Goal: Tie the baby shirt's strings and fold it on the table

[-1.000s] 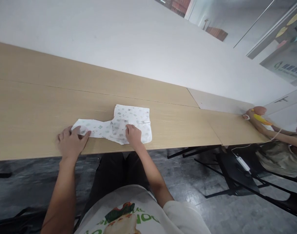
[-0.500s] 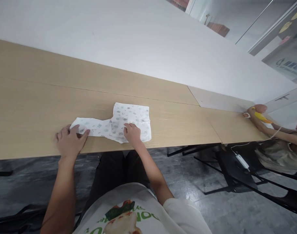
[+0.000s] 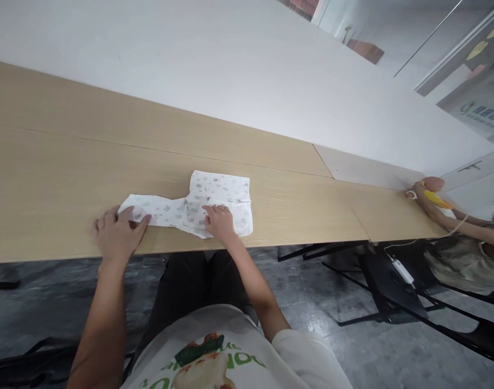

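Note:
A small white baby garment [image 3: 220, 186] with a scattered print lies flat on the table, a narrow sleeve-like strip [image 3: 161, 209] reaching left from its wider body. At the left tip of that strip rests my left hand [image 3: 119, 235], fingers and thumb spread over the cloth. My right hand [image 3: 220, 220] lies on the lower middle of the wide part, with index finger and thumb apart on the fabric. The cloth under both hands is hidden.
The long wooden table [image 3: 68, 173] stands against a white wall [image 3: 190, 65]. Far right, another person's arm [image 3: 437, 209] holds a doll [image 3: 433, 185] in yellow. A black chair [image 3: 388, 292] with a white power strip [image 3: 402, 271] stands below the table's right part.
My right hand has slid very slightly left over the garment. The left hand stays on the strip's end; the view has shifted a little.

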The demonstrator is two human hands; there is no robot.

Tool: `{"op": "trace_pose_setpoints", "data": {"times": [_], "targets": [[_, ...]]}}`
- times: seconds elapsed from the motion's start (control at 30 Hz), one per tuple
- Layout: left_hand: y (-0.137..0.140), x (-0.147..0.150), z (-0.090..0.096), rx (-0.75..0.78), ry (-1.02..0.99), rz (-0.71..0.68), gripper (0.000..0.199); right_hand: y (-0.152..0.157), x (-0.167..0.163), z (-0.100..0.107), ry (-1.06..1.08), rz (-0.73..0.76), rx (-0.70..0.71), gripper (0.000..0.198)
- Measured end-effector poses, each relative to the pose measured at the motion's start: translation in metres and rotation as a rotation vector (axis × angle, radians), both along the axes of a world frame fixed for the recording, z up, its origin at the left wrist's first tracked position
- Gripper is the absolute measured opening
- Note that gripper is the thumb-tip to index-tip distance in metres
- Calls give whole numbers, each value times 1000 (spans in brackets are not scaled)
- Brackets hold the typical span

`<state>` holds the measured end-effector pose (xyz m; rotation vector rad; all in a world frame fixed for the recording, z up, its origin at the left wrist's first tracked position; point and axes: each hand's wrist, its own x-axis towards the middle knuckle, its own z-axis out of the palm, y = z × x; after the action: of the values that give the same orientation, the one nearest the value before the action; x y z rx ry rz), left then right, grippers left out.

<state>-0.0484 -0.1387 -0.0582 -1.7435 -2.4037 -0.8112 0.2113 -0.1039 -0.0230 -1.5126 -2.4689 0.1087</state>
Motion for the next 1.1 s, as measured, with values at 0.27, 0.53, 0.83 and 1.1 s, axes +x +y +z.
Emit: {"op": "trace_pose_setpoints", "data": {"times": [0.27,0.53,0.83,1.1], "targets": [[0,-1,-3,9,1,0,62,-1,0,-5,-10,41,20,38],[-1,1,1,-15,5,1,60,-3,15,-4,168,-42,13,32],[-1,3,2,-9,12,19,58,0,99,5,356,-259,152,31],[1,1,2,-52,30,6,58,8,117,-14,350,-276,129,36]]}}
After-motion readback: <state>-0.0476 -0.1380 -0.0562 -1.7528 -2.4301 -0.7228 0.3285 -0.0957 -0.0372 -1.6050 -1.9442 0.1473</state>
